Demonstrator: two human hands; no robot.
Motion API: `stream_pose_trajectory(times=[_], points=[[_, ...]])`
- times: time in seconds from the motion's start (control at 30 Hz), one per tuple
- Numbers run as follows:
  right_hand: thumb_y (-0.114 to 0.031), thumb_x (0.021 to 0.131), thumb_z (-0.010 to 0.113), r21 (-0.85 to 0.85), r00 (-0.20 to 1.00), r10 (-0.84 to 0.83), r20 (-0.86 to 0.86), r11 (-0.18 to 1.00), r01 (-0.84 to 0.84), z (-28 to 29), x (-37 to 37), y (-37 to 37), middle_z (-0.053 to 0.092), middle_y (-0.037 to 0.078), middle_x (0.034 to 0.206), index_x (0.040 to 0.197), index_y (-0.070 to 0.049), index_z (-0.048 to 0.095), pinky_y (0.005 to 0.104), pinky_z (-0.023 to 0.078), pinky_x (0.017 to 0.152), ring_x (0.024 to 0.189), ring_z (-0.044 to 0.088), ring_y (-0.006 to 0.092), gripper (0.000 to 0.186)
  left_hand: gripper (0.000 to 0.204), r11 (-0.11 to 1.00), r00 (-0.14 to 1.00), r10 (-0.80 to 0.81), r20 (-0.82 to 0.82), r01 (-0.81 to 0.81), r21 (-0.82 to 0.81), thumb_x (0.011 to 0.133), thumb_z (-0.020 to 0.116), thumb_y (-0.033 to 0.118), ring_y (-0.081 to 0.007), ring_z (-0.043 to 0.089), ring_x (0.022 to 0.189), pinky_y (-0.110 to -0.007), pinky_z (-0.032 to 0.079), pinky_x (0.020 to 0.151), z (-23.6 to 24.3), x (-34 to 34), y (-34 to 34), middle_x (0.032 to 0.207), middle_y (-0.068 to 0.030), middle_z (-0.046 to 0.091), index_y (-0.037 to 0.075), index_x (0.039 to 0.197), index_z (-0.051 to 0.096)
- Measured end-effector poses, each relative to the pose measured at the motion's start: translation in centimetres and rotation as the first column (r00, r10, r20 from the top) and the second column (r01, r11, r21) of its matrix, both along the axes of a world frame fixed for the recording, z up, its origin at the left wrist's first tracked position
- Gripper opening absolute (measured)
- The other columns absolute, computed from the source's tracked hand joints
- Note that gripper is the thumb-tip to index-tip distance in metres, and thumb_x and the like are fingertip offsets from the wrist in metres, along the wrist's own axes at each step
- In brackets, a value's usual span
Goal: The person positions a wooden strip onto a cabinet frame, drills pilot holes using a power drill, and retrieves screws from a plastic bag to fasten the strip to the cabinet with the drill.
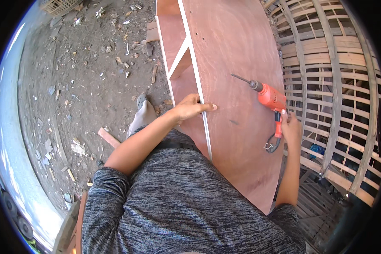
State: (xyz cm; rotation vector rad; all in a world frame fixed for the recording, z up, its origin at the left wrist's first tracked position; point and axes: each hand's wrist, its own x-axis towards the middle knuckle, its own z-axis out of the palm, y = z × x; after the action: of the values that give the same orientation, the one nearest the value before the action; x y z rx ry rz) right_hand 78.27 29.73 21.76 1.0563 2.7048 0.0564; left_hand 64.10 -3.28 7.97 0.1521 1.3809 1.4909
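Note:
A long reddish plywood cabinet [224,55], with white-edged open compartments along its left side, lies in front of me. My left hand [192,108] is closed over its white edge, thumb on the top panel and fingers inside a compartment. At the panel's right edge, my right hand [291,127] is bent with its thumb on top; its other fingers are partly hidden. Close beside that thumb, an orange power drill [271,97] rests on the panel. Its long bit points to the upper left, and a dark cord loops from the handle.
Slatted wooden frames [326,59] stand close along the right. To the left, the dirt floor [89,76] is littered with scraps and chips. A wood offcut [109,138] lies near my foot [142,101]. A woven basket [57,6] sits at the far left.

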Motion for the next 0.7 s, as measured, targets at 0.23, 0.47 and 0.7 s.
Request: stream_pose_trajectory(times=[0.23,0.47,0.7], points=[[-0.017,0.080,0.077,-0.336,0.703,0.603,-0.377,0.618,-0.711,-1.2,-1.3,-11.7,0.066,0.014,0.097,0.107,-0.003,0.066,0.0413,0.052,0.081,0.092,0.065,0.0323,0.033,0.059,0.999,1.000,-0.028,0.010,0.028,0.046,0.081,0.077,0.039,-0.0226,0.062,0.108,-0.034,0.048,0.093,-2.3,-0.1,0.2,0.115,-0.0140,0.068,-0.003,0.120,0.064],[-0.003,0.080,0.073,-0.545,0.880,0.260,-0.398,0.704,-0.455,-4.6,0.1,-13.1,0.063,0.013,0.086,0.096,0.000,0.064,0.0372,0.052,0.069,0.077,0.066,0.0292,0.018,0.059,0.998,0.997,-0.067,-0.033,0.068,0.011,0.079,0.077,0.039,-0.0228,0.064,0.101,-0.034,0.050,0.087,-1.0,-0.6,-0.2,0.110,-0.0159,0.068,-0.004,0.117,0.065],[0.004,0.084,0.064,-0.409,0.725,0.506,-0.469,0.603,-0.685,-2.7,-4.9,-12.6,0.062,0.014,0.083,0.097,-0.001,0.061,0.0350,0.051,0.070,0.077,0.065,0.0292,0.014,0.054,0.998,0.998,-0.059,-0.008,0.059,0.010,0.081,0.076,0.037,-0.0227,0.064,0.101,-0.034,0.048,0.089,-2.6,-0.4,0.0,0.109,-0.0148,0.069,-0.003,0.116,0.066]])
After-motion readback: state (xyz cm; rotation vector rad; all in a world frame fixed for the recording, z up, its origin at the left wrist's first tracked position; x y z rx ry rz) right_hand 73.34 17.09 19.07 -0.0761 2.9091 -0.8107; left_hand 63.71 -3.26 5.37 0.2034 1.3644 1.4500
